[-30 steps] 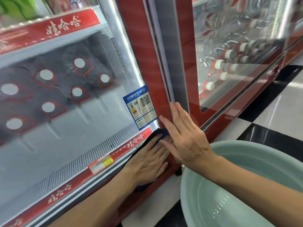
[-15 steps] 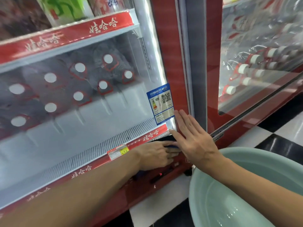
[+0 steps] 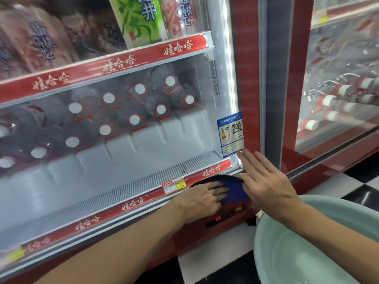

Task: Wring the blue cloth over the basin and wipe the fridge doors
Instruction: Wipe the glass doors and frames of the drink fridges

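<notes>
The blue cloth (image 3: 235,190) lies flat against the bottom edge of the left fridge door (image 3: 143,152), near its right corner. My left hand (image 3: 203,198) presses on the cloth with flat fingers pointing right. My right hand (image 3: 266,181) rests flat and open on the door's lower right corner, fingers pointing up-left, just below the blue energy label (image 3: 231,134); its palm overlaps the cloth's right end. The pale green basin (image 3: 287,242) stands on the floor at the lower right, under my right forearm.
The right fridge door (image 3: 338,99) is glass in a red frame with bottles behind it. A grey seal strip (image 3: 279,78) runs between the doors. Red shelf strips and a yellow price tag (image 3: 176,185) show behind the left glass. Black-and-white tiles (image 3: 359,191) cover the floor.
My left hand has slid the cloth left along the door's bottom edge and turned sideways. My right hand stays flat at the corner. The view has shifted left and up.
</notes>
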The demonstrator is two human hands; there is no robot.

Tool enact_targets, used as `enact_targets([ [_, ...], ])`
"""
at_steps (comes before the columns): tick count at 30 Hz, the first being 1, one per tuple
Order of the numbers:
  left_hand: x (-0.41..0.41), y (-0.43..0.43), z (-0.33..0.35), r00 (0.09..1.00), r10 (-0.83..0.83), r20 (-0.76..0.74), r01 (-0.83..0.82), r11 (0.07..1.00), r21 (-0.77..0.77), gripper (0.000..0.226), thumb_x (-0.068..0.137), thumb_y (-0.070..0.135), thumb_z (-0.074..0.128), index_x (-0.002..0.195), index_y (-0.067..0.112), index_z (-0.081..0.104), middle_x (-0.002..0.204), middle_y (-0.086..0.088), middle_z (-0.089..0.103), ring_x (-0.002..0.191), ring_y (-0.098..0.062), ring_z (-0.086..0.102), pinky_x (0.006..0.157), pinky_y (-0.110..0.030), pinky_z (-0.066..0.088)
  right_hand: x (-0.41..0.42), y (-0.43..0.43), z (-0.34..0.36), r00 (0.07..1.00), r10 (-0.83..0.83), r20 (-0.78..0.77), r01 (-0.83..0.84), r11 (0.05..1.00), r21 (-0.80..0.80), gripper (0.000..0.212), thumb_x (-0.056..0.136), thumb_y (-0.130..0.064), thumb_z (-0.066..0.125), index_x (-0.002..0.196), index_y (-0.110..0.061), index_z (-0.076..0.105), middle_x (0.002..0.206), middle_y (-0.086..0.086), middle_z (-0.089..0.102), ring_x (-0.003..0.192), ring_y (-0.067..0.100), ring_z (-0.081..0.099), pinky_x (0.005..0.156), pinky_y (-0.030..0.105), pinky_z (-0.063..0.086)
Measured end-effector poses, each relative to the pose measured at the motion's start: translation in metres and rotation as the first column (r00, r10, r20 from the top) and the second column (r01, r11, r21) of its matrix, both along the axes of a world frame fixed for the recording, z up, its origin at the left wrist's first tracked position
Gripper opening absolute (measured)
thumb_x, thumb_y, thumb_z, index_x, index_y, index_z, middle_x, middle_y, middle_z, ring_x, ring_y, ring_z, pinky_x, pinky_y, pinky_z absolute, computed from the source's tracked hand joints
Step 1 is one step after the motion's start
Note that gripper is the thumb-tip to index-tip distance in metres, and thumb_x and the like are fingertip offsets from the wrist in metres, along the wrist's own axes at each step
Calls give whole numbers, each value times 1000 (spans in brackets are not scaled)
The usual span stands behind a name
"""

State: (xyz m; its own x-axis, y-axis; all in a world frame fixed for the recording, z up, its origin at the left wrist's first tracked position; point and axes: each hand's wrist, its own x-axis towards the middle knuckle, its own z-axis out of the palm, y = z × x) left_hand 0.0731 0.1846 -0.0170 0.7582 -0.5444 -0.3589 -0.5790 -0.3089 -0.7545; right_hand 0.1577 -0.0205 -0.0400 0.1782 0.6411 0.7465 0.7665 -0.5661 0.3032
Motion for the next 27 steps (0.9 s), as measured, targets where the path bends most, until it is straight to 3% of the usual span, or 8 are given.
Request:
enact_targets([
  [3, -21, 10, 4, 997, -1, 77, 10, 992, -125, 30, 99, 31, 48, 102, 35, 78, 132, 12, 67, 128, -7, 59, 115, -31, 41, -13, 0, 16, 997, 70, 31, -70, 998, 0, 6, 82, -5, 71, 87, -3, 74, 128, 26, 66, 123, 37, 63, 102, 52, 52],
  [9, -62, 22, 7, 959, 29, 283, 88, 916, -393, 42, 96, 15, 37, 103, 20, 78, 118, -1, 75, 114, -15, 69, 103, -32, 51, -38, 12, 63, 976, 198, 91, -195, 980, -34, 7, 82, -5, 74, 88, -7, 73, 96, 12, 76, 105, 26, 73, 97, 46, 56],
  [11, -74, 25, 8, 950, 63, 305, 124, 821, -558, 29, 91, 13, 49, 104, 17, 74, 95, 3, 77, 91, -14, 73, 83, -29, 55, -48, 19, 80, 976, 197, 95, -193, 980, -47, 10, 76, -4, 78, 82, -10, 73, 83, 7, 75, 99, 21, 75, 95, 44, 57],
  [14, -91, 25, 26, 895, 360, 264, -31, 640, -768, 24, 79, 36, 77, 96, 23, 68, 65, 6, 68, 57, -18, 65, 56, -25, 42, -63, 30, 104, 984, 165, 63, -160, 984, -71, 17, 67, -2, 80, 77, -12, 72, 71, 1, 73, 80, 17, 75, 91, 39, 59],
  [20, -114, 31, 57, 707, 685, -177, -327, 95, -940, 79, 67, 77, 57, 129, 37, 31, 109, 16, 61, 97, -16, 65, 73, -36, 42, -93, 48, 144, 987, 160, -29, -163, 979, -123, 10, 79, -8, 73, 87, -13, 72, 74, -3, 74, 66, 20, 72, 97, 37, 57],
  [22, -122, 36, 67, 701, 684, -204, -353, 83, -932, 76, 70, 76, 59, 135, 39, 40, 121, 17, 56, 107, -12, 61, 78, -34, 43, -103, 54, 152, 981, 185, -54, -190, 976, -102, 8, 82, -9, 71, 89, -13, 72, 75, -2, 75, 67, 23, 72, 95, 37, 57],
  [24, -133, 44, 75, 718, 671, -183, -355, 126, -926, 50, 77, 71, 61, 115, 38, 61, 106, 16, 62, 102, -12, 60, 75, -31, 41, -111, 57, 158, 979, 186, -80, -193, 977, -92, 7, 83, -12, 71, 91, -13, 72, 74, -3, 75, 69, 23, 74, 92, 37, 57],
  [27, -151, 63, 79, 702, 672, -236, -377, 70, -923, 32, 85, 57, 63, 99, 31, 73, 86, 7, 70, 92, -15, 58, 73, -32, 46, -117, 59, 159, 975, 203, -91, -206, 978, -29, 8, 81, -13, 74, 89, -14, 72, 63, -4, 70, 65, 25, 74, 58, 37, 58],
])
